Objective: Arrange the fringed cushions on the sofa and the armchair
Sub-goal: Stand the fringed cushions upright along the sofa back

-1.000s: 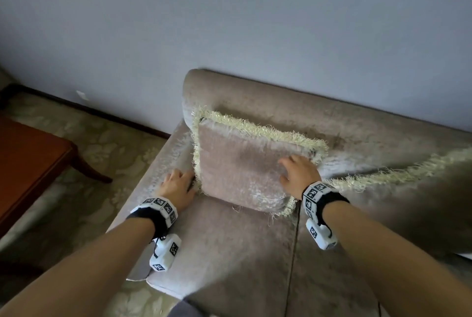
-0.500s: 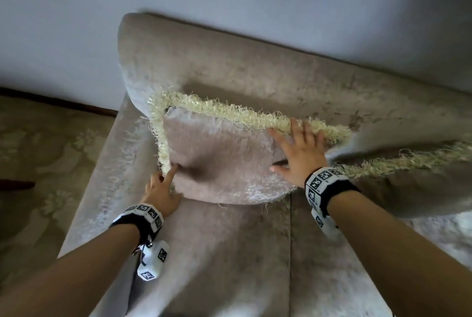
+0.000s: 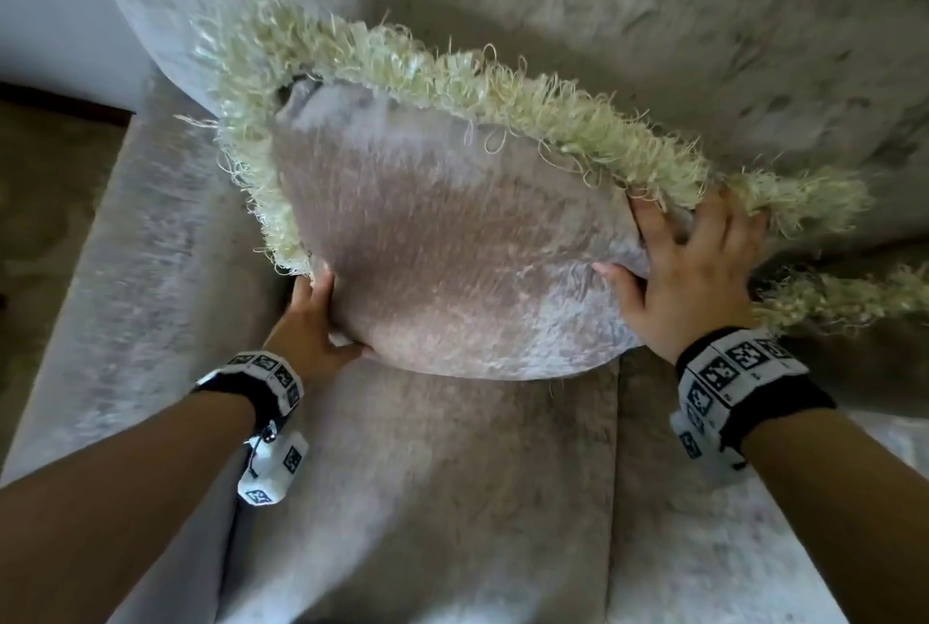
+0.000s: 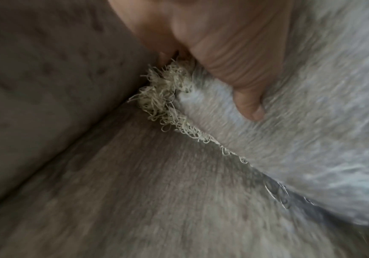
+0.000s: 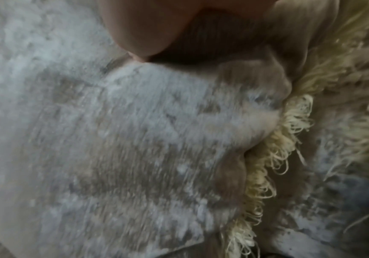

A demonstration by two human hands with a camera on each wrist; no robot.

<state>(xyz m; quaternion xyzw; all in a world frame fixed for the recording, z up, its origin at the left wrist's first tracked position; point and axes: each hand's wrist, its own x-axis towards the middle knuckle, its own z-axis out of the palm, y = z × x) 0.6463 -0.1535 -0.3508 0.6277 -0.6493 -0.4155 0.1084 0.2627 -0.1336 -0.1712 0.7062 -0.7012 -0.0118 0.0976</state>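
Fringed cushion (image 3: 452, 241) leaning against the backrest at the sofa (image 3: 427, 497) corner. Left hand (image 3: 311, 321) grips its lower-left corner; right hand (image 3: 688, 271) grips its right edge, fingers curled into the fringe.

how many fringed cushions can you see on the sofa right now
2. One fringed cushion stands against the sofa backrest, held by the left hand and right hand. A second cushion lies at the right edge, mostly cut off. More may lie outside the view.
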